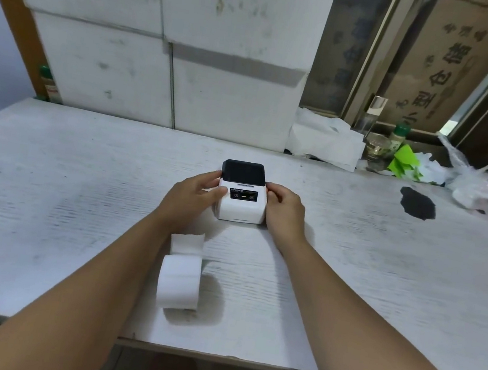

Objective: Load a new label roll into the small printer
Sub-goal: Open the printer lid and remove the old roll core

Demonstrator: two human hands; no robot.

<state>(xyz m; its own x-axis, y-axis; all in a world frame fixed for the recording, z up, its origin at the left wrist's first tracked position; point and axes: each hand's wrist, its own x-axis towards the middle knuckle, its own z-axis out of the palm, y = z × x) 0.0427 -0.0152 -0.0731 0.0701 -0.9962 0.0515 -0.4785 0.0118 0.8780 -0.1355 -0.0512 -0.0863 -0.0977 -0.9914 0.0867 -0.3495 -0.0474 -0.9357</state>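
Pale wood-grain table (381, 265) fills the view from the near edge to the far wall. Stacked white blocks (161, 49) stand along the far left and centre. A brown carton (437, 70) with printed characters stands far right, behind a metal frame. Crumpled white paper (322, 142) is heaped at the far edge, right of the blocks, and a clear plastic bag (472, 184) lies further right. The label roll (178, 282) lies on its side near centre, just beside the left forearm and between the two arms. Its loose tail runs away toward the printer and ends by the left wrist; the roll is apart from the printer. The printer (241, 197) sits mid-table, a white body with a black top at its far end and a small dark panel with a lit mark facing the person. Left hand (191, 199) grips its left side, fingers curled round the edge and thumb laid on the front face. Right hand (284, 210) grips the right side, fingers curled against the casing. A dark stain (417, 203) marks the table to the right. Folded green paper (404, 162) and a green-capped bottle (398, 133) sit far right among the clutter.
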